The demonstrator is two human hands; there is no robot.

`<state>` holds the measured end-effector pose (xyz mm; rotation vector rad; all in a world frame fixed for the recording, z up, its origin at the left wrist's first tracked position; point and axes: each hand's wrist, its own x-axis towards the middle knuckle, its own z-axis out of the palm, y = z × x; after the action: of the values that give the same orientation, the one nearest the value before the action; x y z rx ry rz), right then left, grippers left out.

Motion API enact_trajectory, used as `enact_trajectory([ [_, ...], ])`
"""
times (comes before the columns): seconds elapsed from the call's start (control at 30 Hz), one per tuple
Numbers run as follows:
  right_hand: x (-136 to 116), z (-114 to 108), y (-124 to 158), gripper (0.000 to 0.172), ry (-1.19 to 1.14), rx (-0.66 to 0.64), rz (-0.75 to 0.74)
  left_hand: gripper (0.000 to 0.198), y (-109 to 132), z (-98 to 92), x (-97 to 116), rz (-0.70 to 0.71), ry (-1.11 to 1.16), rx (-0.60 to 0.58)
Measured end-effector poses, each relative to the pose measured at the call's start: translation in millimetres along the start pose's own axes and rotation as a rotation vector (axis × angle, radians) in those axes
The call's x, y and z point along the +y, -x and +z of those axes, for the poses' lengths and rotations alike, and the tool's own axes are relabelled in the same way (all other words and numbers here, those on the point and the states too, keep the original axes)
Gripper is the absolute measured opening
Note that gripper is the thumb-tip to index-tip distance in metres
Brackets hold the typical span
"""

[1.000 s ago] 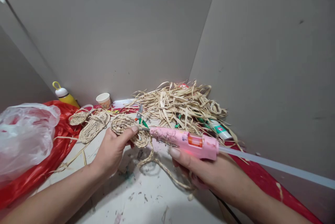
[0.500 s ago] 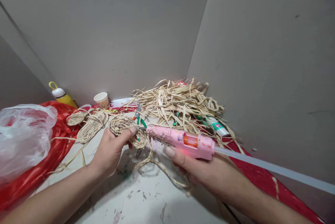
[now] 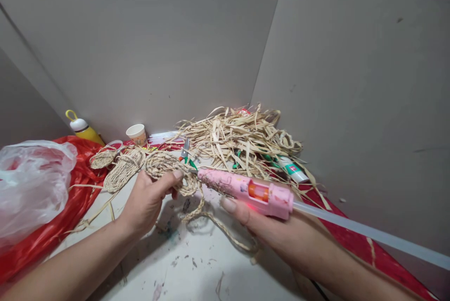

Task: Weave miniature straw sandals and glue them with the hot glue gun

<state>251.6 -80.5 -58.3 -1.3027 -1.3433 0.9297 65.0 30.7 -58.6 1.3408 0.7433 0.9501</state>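
My left hand (image 3: 147,200) pinches a coiled piece of braided straw cord (image 3: 165,162), thumb on top and fingers underneath. From the coil a loose tail of the braid (image 3: 225,230) hangs down and loops over to the right, below my other hand. A pink hot glue gun (image 3: 242,191) is gripped in my right hand (image 3: 260,226), its nozzle at the right edge of the coil. A long clear glue stick (image 3: 372,233) sticks out of its back end. My right fingers are mostly hidden behind the gun.
Dry straw strips (image 3: 232,137) lie heaped against the wall corner, with green-handled scissors (image 3: 186,153) and a white-green tube (image 3: 293,169) beside them. Two finished-looking braided ovals (image 3: 123,169), a paper cup (image 3: 137,135), a yellow bottle (image 3: 86,130) and plastic bags (image 3: 35,184) are at left.
The coil has tilted slightly in my left hand and shifted a little to the left. The rear of the glue gun has moved slightly right and down, and the glue stick dips lower.
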Motion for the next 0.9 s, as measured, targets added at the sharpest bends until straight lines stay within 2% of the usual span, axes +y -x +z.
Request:
enact_trajectory([
  [0.2, -1, 0, 0, 0.038, 0.03, 0.002, 0.017, 0.032, -1, -1.6, 1, 0.009, 0.001, 0.018],
  [0.37, -9, 0, -1, 0.033, 0.057, -0.014, 0.029, 0.036, 0, -2.0, 2, 0.0, 0.025, 0.046],
  [0.67, -10, 1, -1, 0.037, 0.055, -0.008, -0.009, 0.029, -3, 0.9, 8, 0.027, 0.047, 0.077],
  [0.9, -17, 2, -1, 0.037, 0.059, -0.007, -0.004, 0.024, -1, -0.8, 4, 0.026, -0.012, 0.051],
])
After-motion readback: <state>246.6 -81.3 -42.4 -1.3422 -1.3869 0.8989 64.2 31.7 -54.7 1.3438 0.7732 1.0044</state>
